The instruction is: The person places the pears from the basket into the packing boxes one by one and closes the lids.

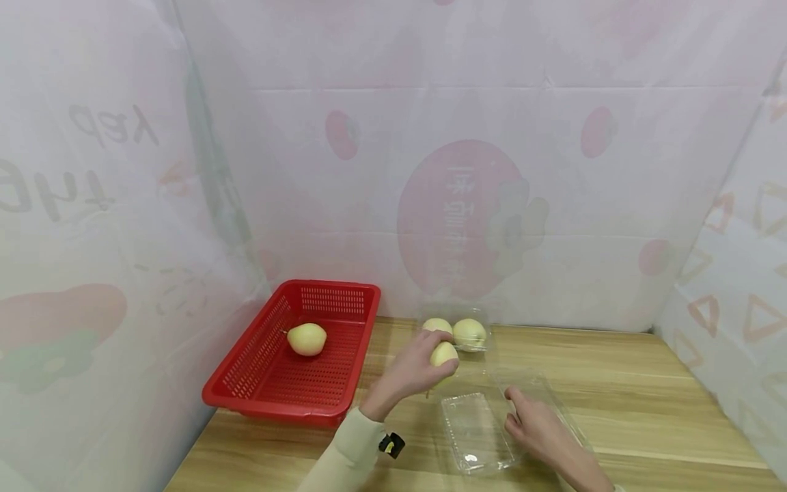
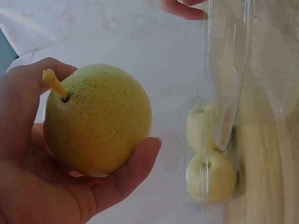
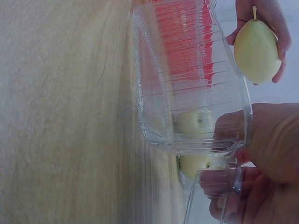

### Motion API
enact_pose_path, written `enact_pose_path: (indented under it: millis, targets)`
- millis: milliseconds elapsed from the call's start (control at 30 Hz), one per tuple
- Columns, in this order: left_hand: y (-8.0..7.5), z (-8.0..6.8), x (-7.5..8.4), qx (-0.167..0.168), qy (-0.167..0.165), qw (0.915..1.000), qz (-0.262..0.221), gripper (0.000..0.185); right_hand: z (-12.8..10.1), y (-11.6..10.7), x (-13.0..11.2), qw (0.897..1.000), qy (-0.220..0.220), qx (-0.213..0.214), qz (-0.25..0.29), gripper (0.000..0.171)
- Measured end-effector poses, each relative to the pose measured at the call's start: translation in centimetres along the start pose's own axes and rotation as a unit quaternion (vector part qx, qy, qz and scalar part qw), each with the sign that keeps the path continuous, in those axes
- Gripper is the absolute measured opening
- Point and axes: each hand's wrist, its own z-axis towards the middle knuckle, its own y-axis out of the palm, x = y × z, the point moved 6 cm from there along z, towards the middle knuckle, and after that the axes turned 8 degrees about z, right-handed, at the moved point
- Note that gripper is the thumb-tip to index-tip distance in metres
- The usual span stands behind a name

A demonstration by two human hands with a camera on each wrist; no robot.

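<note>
My left hand (image 1: 410,369) grips a pale yellow pear (image 1: 444,354), fingers and thumb curled round its sides. In the left wrist view that pear (image 2: 99,122) shows its stem and fine brown specks. To the right, my right hand (image 1: 544,430) holds an open clear plastic container (image 1: 476,430) near the fold between its tray and its lid (image 1: 537,389). The right wrist view shows thumb and fingers around the edge of this container (image 3: 196,93), partly seen through the plastic. The held pear is above and beyond the tray.
A red plastic basket (image 1: 277,410) stands on the left with one pear (image 1: 307,339) inside. At the back, against the printed cloth (image 1: 553,273), another clear container (image 1: 458,311) holds two pears (image 1: 470,335). The wooden table (image 1: 664,389) extends to the right.
</note>
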Motion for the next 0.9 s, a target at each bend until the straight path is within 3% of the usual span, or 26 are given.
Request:
enact_pose_path:
  millis: [200,467,900]
  targets:
    - [1.1,-0.2,0.3,-0.021,-0.009,0.9994,-0.024,0.044,0.0,0.0,0.0,1.0,-0.007,0.008,0.001,0.029]
    - [1.9,-0.3,0.9,-0.009,-0.002,0.9999,-0.007,0.043,0.1,0.2,0.3,1.0,0.016,-0.011,0.001,0.03]
    - [4.1,-0.6,1.6,-0.041,-0.005,0.9991,-0.01,0.046,0.1,0.1,0.1,1.0,0.014,-0.02,0.005,0.03]
